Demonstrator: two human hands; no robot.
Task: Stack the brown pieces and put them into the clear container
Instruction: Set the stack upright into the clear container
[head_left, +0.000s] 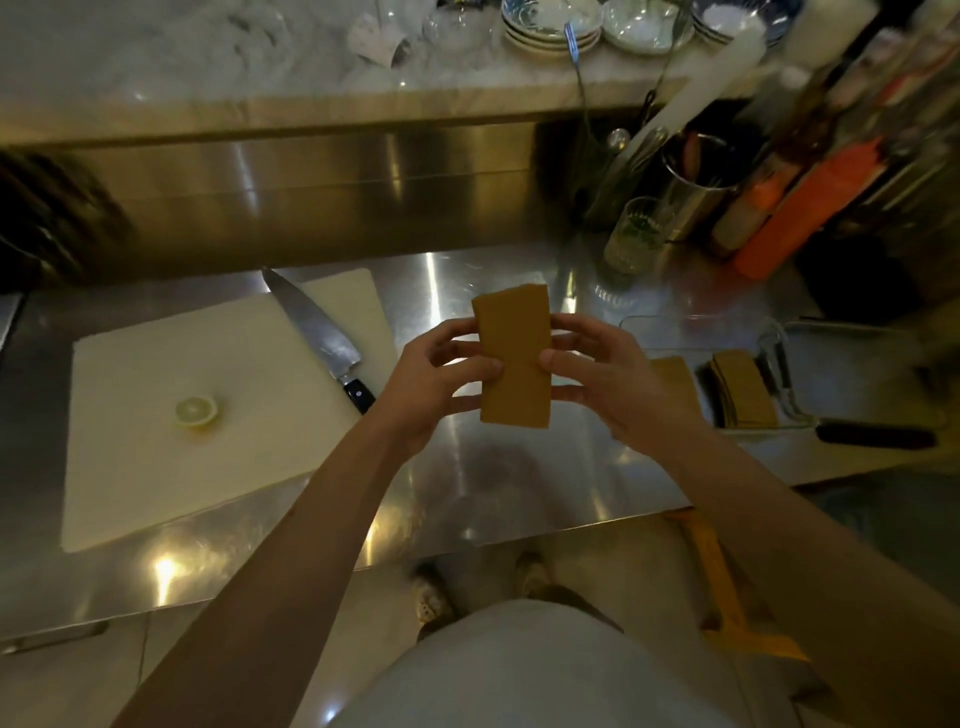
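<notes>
A stack of flat brown rectangular pieces (514, 358) is held upright above the steel counter, between both hands. My left hand (439, 376) grips its left edge and my right hand (605, 371) grips its right edge. To the right, a clear container (675, 332) lies on the counter with more brown pieces inside it: a tilted stack (743, 387) near its right end and another piece (675, 371) partly hidden behind my right hand.
A white cutting board (156, 415) on the left carries a lemon half (196, 410) and a chef's knife (317, 332). A black-handled tool (872, 435) lies right of the container. Jars, an orange bottle (810, 213) and a utensil canister (698, 182) crowd the back right. Plates sit on the raised shelf.
</notes>
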